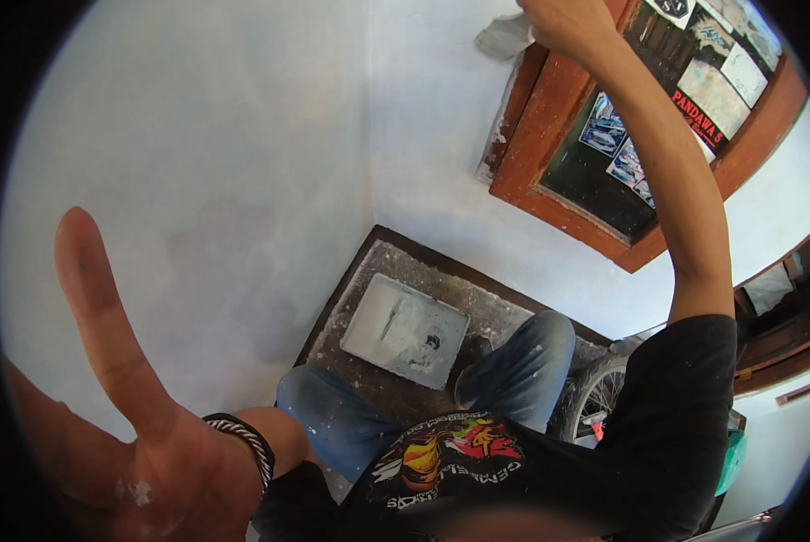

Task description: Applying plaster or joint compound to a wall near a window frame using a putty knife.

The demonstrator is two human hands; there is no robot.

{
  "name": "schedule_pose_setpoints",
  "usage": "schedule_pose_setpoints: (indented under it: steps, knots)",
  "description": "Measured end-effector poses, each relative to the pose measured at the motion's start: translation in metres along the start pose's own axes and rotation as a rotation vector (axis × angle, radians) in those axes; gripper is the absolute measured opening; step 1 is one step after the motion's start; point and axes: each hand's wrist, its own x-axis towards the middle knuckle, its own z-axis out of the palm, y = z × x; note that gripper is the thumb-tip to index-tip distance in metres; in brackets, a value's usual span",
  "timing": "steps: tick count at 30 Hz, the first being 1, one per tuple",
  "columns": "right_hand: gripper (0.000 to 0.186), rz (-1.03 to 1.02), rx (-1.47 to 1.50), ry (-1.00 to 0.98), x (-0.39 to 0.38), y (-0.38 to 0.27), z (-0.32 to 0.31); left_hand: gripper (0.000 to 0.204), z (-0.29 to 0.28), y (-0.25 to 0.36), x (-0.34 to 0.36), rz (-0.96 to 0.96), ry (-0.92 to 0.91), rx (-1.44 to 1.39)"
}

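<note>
Up beside the wooden frame [542,135], the right hand [569,25] grasps a pale flat piece [504,38] over the white wall [432,117], arm stretched high, presumably to reach that edge. Low on the other side, the left hand [157,461] is released, fingers spread (perhaps for balance; nothing shows in it). One smeared tray [362,325] sits near the knees [540,348], probably to stay within reach.

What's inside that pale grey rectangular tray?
Inside the pale grey rectangular tray, smeared whitish residue and a small dark patch show. Whatever lies beneath the residue is covered from view.
</note>
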Motion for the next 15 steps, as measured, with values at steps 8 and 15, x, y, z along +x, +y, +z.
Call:
schedule_pose_setpoints:
  steps: [8,15]
  knots:
    - [0.007,-0.161,0.148,-0.06,-0.016,-0.079,0.06,0.084,-0.016,-0.015,0.028,0.27,-0.052,0.543]
    - [0.013,0.031,0.101,-0.134,0.01,-0.027,-0.009,0.075,-0.026,-0.018,0.034,0.479,-0.077,1.018]
